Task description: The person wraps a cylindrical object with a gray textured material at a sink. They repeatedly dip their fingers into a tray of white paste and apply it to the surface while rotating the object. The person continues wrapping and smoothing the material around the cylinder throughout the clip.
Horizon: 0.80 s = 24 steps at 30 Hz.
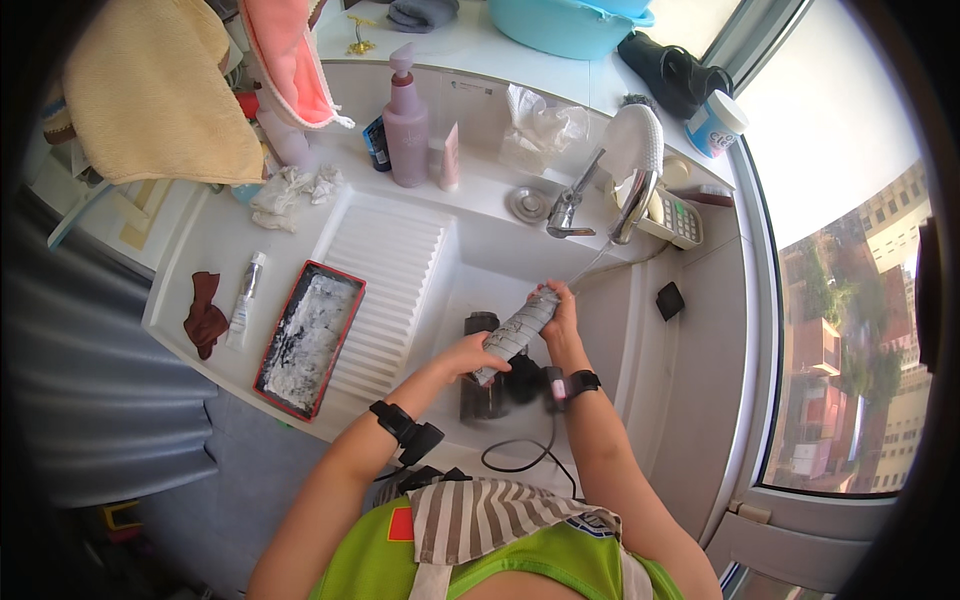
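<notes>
A grey cylindrical roller (pixel 521 326) with spiral seams and dark specks is held at a slant over the white sink basin (pixel 487 289). My left hand (pixel 471 355) grips its lower end. Around its upper end closes my right hand (pixel 561 311). From the chrome faucet (pixel 634 206), a thin stream of water runs down toward that upper end. Below the roller, a dark cylindrical container (pixel 480 405) lies in the basin, partly hidden by it and my left hand. A blurred black object (pixel 523 381) is beside the container.
Left of the ribbed washboard (pixel 390 277) lies a red-rimmed black tray (pixel 307 341) with whitish residue. Near it are a squeezed tube (pixel 244 300) and a brown cloth (pixel 205 315). A pump bottle (pixel 406 127) stands behind. A black cable (pixel 517 466) loops at the front edge.
</notes>
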### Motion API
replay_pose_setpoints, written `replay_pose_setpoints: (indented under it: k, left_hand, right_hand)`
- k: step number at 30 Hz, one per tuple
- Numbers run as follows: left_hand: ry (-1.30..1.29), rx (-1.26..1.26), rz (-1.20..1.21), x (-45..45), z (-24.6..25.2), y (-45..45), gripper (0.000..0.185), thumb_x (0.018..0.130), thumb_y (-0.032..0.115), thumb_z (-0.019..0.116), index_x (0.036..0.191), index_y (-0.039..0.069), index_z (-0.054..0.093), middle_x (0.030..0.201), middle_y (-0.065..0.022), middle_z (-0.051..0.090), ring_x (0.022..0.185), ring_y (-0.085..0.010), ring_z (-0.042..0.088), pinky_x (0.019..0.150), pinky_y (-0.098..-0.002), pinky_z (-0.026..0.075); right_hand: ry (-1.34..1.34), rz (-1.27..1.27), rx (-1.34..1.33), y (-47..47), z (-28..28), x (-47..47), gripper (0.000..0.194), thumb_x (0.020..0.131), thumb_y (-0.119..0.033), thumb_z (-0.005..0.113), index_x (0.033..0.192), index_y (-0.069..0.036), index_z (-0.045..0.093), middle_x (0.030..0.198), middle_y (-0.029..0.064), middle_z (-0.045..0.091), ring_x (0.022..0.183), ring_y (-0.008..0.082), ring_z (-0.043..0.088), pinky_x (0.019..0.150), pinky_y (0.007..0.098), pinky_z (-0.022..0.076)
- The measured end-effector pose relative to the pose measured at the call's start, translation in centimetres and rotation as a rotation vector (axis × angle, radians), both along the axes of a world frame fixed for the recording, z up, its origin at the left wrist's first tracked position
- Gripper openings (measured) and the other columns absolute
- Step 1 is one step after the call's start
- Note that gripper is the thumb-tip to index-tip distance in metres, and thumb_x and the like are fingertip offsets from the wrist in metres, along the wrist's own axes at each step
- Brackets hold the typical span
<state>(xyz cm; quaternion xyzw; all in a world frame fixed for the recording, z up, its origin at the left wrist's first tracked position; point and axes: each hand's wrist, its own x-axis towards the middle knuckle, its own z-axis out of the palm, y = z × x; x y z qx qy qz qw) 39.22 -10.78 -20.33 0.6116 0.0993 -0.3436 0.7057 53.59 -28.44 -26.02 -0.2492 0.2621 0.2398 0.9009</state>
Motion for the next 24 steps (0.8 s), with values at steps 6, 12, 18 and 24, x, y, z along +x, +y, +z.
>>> replay_pose_setpoints:
  k: [6, 12, 18, 24]
  left_hand:
    - [0.527, -0.905, 0.248, -2.2, -0.5, 1.5, 0.033, 0.081, 0.012, 0.065, 0.111, 0.004, 0.053, 0.088, -0.0118, 0.060, 0.074, -0.0219, 0.060, 0.058, -0.0289, 0.052]
    - [0.390, -0.516, 0.234, -1.6, 1.1, -1.1, 0.031, 0.077, 0.013, 0.069, 0.102, 0.006, 0.052, 0.083, -0.0094, 0.059, 0.063, -0.0199, 0.059, 0.047, -0.0267, 0.047]
    - [-0.081, 0.369, 0.122, -1.1, 2.9, -5.2, 0.046, 0.068, 0.015, 0.073, 0.103, -0.001, 0.048, 0.083, -0.0161, 0.062, 0.067, -0.0254, 0.065, 0.054, -0.0364, 0.053]
    - [-0.512, 0.977, -0.016, -0.5, 0.7, -7.7, 0.052, 0.070, 0.014, 0.069, 0.107, -0.009, 0.042, 0.088, -0.0256, 0.062, 0.075, -0.0359, 0.066, 0.064, -0.0428, 0.055]
  right_hand:
    - [-0.087, -0.060, 0.175, 1.2, 0.7, -0.8, 0.020, 0.074, -0.010, 0.066, 0.086, -0.003, 0.051, 0.076, 0.0106, 0.056, 0.066, 0.0230, 0.055, 0.064, 0.0350, 0.0520]
    - [0.045, 0.025, -0.054, 1.0, -0.1, -0.6, 0.022, 0.073, -0.013, 0.066, 0.086, -0.003, 0.050, 0.075, 0.0093, 0.055, 0.063, 0.0224, 0.057, 0.058, 0.0360, 0.0528]
    - [-0.015, 0.186, -0.438, 0.1, 0.4, -1.3, 0.028, 0.073, -0.017, 0.069, 0.091, -0.003, 0.052, 0.073, 0.0101, 0.056, 0.058, 0.0249, 0.058, 0.053, 0.0385, 0.0526]
    - [-0.051, 0.186, -0.747, 0.8, 1.3, -2.6, 0.031, 0.074, -0.016, 0.070, 0.095, 0.002, 0.055, 0.076, 0.0123, 0.059, 0.060, 0.0253, 0.059, 0.052, 0.0388, 0.0512]
